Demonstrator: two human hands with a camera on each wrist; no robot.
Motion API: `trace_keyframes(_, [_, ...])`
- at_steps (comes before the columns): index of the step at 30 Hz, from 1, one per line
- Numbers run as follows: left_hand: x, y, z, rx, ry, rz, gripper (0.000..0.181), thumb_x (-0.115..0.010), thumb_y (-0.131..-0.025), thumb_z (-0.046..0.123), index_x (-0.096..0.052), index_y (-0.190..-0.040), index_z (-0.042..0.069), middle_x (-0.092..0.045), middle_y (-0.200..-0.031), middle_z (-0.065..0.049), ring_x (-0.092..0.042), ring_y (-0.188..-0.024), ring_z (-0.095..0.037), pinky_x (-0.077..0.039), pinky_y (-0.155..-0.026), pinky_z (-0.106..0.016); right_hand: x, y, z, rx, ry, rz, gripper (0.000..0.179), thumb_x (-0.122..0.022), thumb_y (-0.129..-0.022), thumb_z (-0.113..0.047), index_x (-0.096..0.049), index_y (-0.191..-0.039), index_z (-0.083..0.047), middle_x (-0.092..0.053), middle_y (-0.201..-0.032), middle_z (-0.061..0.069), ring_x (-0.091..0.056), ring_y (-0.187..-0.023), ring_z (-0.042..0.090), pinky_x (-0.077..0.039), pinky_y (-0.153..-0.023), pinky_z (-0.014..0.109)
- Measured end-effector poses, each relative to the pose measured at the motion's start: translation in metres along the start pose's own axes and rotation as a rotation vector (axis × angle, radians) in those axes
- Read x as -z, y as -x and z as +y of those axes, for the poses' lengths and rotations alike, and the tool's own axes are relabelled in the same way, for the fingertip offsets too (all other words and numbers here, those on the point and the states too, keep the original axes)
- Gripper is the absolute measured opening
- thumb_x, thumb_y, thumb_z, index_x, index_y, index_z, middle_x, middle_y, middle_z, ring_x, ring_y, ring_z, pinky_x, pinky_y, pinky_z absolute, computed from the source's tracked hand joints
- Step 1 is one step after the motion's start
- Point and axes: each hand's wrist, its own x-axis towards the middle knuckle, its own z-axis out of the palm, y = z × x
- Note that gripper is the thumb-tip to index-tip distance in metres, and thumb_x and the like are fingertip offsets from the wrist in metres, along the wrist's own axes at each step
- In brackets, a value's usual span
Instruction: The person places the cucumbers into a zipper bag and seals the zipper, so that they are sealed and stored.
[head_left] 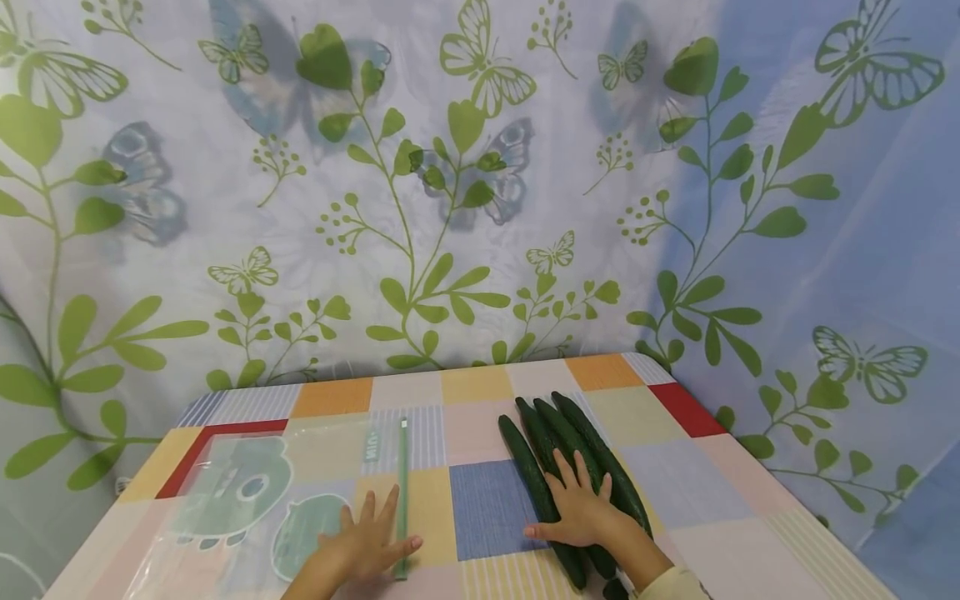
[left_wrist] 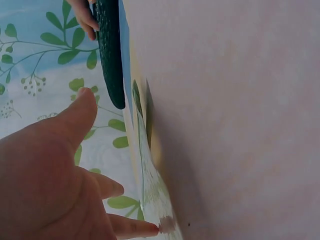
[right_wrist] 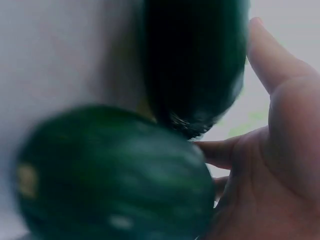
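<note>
Several long dark green cucumbers (head_left: 527,467) lie side by side on the table, right of its middle. My right hand (head_left: 585,508) rests on them with its fingers spread. Two blurred cucumber ends (right_wrist: 115,170) fill much of the right wrist view, beside the palm. To the left lies a flat clear plastic bag (head_left: 251,483) with a green cartoon print. A green strip (head_left: 402,479) with a white piece at its far end runs along the bag's right edge. My left hand (head_left: 363,537) is spread over the bag beside this strip, its thumb reaching across it.
A patchwork-patterned cloth (head_left: 491,508) covers the table. Behind it and along the right hangs a curtain (head_left: 570,200) printed with green leaves and butterflies. Between the bag and the cucumbers lies a bare strip of the cloth.
</note>
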Motion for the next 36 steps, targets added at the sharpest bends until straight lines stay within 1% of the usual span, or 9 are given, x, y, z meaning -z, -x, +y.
trace_keyframes(3, [-0.0016, 0.0004, -0.0013, 0.004, 0.001, 0.002, 0.091, -0.047, -0.078, 0.066, -0.023, -0.143, 0.008, -0.022, -0.142, -0.034, -0.012, -0.119, -0.069, -0.014, -0.077, -0.082, -0.0031, 0.0016, 0.0004, 0.001, -0.013, -0.013, 0.097, -0.062, -0.068, -0.064, -0.035, -0.137, -0.001, -0.004, -0.151, 0.02, 0.004, -0.136, 0.048, 0.001, -0.09, 0.077])
trace_keyframes(7, [-0.005, 0.0019, -0.0019, -0.011, -0.011, 0.03, 0.09, -0.05, -0.076, 0.065, -0.025, -0.142, 0.008, -0.024, -0.142, -0.033, -0.012, -0.119, -0.069, -0.013, -0.077, -0.082, -0.0068, 0.0028, 0.0016, 0.004, -0.025, -0.012, 0.102, -0.066, -0.064, -0.063, -0.033, -0.138, -0.002, -0.003, -0.151, 0.02, 0.006, -0.136, 0.046, 0.002, -0.089, 0.077])
trace_keyframes(12, [-0.0088, 0.0037, -0.003, -0.008, -0.038, 0.034, 0.091, -0.052, -0.075, 0.064, -0.026, -0.141, 0.008, -0.024, -0.142, -0.033, -0.012, -0.119, -0.068, -0.014, -0.077, -0.082, -0.009, 0.0049, 0.0033, 0.034, -0.055, -0.004, 0.106, -0.072, -0.058, -0.059, -0.033, -0.138, 0.0, -0.002, -0.151, 0.021, 0.006, -0.135, 0.048, 0.005, -0.088, 0.078])
trace_keyframes(16, [-0.0088, 0.0038, -0.0036, -0.013, -0.041, 0.028, 0.089, -0.054, -0.076, 0.061, -0.025, -0.141, 0.007, -0.023, -0.142, -0.033, -0.012, -0.12, -0.068, -0.014, -0.077, -0.082, -0.0087, 0.005, 0.0042, 0.041, -0.1, -0.015, 0.1, -0.076, -0.062, -0.049, -0.033, -0.138, 0.001, 0.001, -0.151, 0.021, 0.009, -0.135, 0.047, 0.009, -0.088, 0.077])
trace_keyframes(20, [-0.0077, 0.0023, -0.0027, -0.033, -0.035, 0.043, 0.084, -0.058, -0.079, 0.053, -0.024, -0.142, 0.008, -0.022, -0.142, -0.033, -0.011, -0.12, -0.068, -0.013, -0.077, -0.082, -0.0071, 0.0037, 0.0049, 0.038, -0.129, -0.012, 0.089, -0.077, -0.068, -0.029, -0.033, -0.138, 0.002, 0.002, -0.151, 0.021, 0.011, -0.135, 0.046, 0.011, -0.088, 0.075])
trace_keyframes(24, [-0.0069, 0.0002, -0.0018, -0.023, -0.032, 0.052, 0.086, -0.057, -0.078, 0.056, -0.025, -0.142, 0.008, -0.022, -0.142, -0.033, -0.011, -0.119, -0.069, -0.013, -0.077, -0.082, -0.0054, 0.0015, 0.0045, 0.05, -0.137, 0.002, 0.081, -0.074, -0.07, -0.017, -0.033, -0.137, 0.004, 0.001, -0.151, 0.022, 0.011, -0.136, 0.045, 0.011, -0.087, 0.076])
trace_keyframes(28, [-0.007, -0.0009, -0.0015, -0.009, -0.04, 0.042, 0.091, -0.057, -0.075, 0.06, -0.026, -0.141, 0.007, -0.023, -0.142, -0.034, -0.011, -0.119, -0.069, -0.013, -0.077, -0.082, -0.006, 0.0007, 0.0033, 0.066, -0.163, 0.008, 0.077, -0.07, -0.071, -0.013, -0.033, -0.136, 0.005, 0.001, -0.15, 0.024, 0.012, -0.136, 0.044, 0.012, -0.086, 0.076])
trace_keyframes(33, [-0.0092, -0.0024, -0.002, -0.006, -0.038, 0.043, 0.084, -0.06, -0.078, 0.051, -0.027, -0.141, 0.007, -0.021, -0.142, -0.035, -0.01, -0.119, -0.07, -0.011, -0.077, -0.083, -0.0066, 0.0005, 0.0031, 0.085, -0.2, 0.026, 0.075, -0.066, -0.071, -0.011, -0.033, -0.136, 0.007, -0.001, -0.15, 0.026, 0.011, -0.135, 0.045, 0.013, -0.085, 0.077])
trace_keyframes(36, [-0.0105, -0.0038, -0.0032, -0.005, -0.035, 0.042, 0.081, -0.061, -0.079, 0.048, -0.027, -0.141, 0.008, -0.021, -0.142, -0.035, -0.009, -0.118, -0.07, -0.011, -0.076, -0.083, -0.0059, -0.0002, 0.0035, 0.084, -0.215, 0.025, 0.074, -0.065, -0.073, -0.011, -0.032, -0.137, 0.005, -0.004, -0.15, 0.026, 0.009, -0.136, 0.045, 0.011, -0.084, 0.078])
